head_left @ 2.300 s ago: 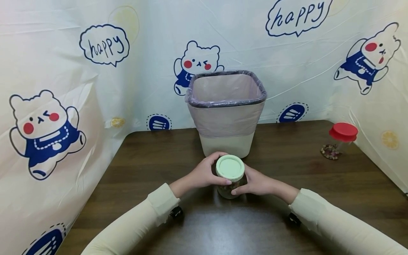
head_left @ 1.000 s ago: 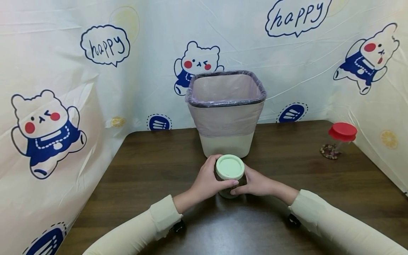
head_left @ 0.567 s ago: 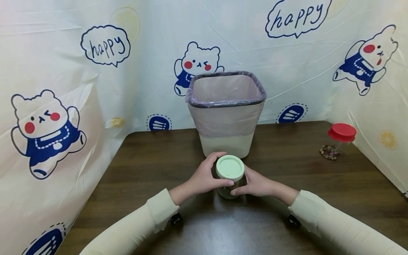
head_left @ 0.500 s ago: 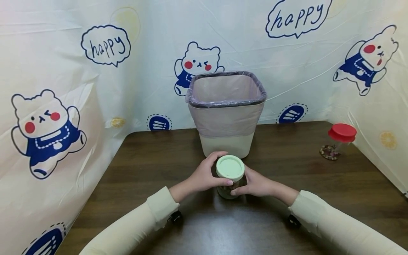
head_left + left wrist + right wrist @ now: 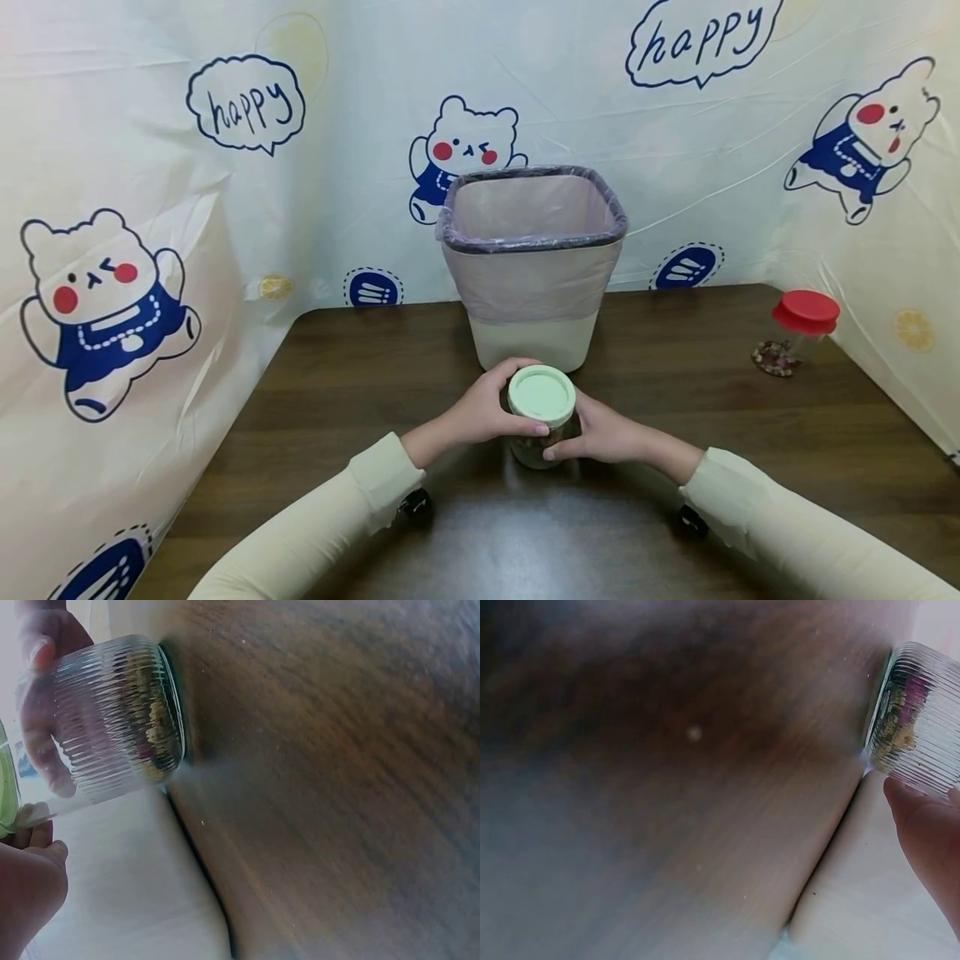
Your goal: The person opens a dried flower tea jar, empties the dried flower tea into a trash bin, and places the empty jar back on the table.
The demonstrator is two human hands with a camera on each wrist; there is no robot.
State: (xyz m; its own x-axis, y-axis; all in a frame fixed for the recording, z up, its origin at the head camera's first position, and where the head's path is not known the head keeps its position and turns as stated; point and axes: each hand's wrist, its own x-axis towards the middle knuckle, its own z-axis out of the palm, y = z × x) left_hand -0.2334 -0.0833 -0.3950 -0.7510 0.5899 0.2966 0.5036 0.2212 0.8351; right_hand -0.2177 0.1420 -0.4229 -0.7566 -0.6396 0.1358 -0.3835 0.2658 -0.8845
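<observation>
A ribbed clear glass jar (image 5: 112, 712) stands upright on the table in the middle of the head view, a layer of dried yellowish and pinkish bits at its bottom. On its top sits a pale green round lid (image 5: 542, 394). My left hand (image 5: 486, 410) grips the lid from the left, thumb along its near edge. From the right, my right hand (image 5: 609, 429) holds the glass body low down, its thumb across the front. Some fingers of both hands are hidden behind the jar in the head view. The right wrist view shows the jar's base (image 5: 900, 727) on the wood.
Just behind the jar stands a pale trash bin (image 5: 532, 287) lined with a translucent bag. A second clear jar with a red lid (image 5: 807, 311) and dried bits inside stands at the right of the dark wooden table (image 5: 360, 358). A printed curtain surrounds the table.
About a second ago my left hand was turned further round the lid, thumb more to the right; it has since turned back leftward. The jar and right hand have stayed in place.
</observation>
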